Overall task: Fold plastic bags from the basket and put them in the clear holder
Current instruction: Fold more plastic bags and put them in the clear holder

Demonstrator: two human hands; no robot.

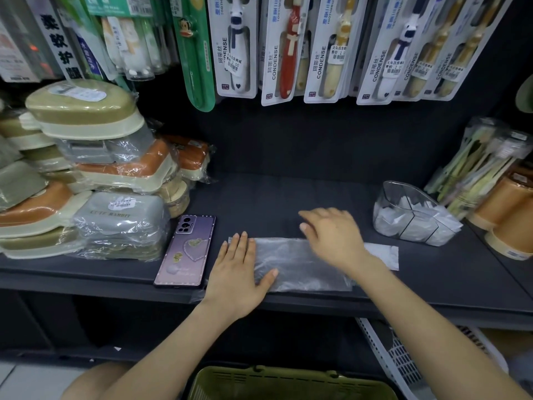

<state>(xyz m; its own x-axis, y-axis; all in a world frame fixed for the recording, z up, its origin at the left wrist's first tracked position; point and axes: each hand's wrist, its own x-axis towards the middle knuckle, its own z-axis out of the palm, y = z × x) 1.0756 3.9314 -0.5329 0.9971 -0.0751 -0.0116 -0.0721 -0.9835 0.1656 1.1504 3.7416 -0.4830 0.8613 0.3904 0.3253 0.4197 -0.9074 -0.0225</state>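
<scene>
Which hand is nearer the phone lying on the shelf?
Left. The left hand lies flat on the plastic bag's end, just beside the phone. The right hand is farther along the bag, toward the clear holder.

A clear, faintly frosted plastic bag (300,264) is showing the dark grey shelf (288,197) through it. At its right a white bag end (383,255) is sticking out. Far right, the clear holder (409,215) is showing white folded bags inside. At left a phone (184,252) is gleaming lilac with a pale heart pattern. Near the bottom edge an olive-green basket (282,382) is showing slotted walls. Far left, boxes (86,168) are stacking in orange, olive, grey and cream.
</scene>
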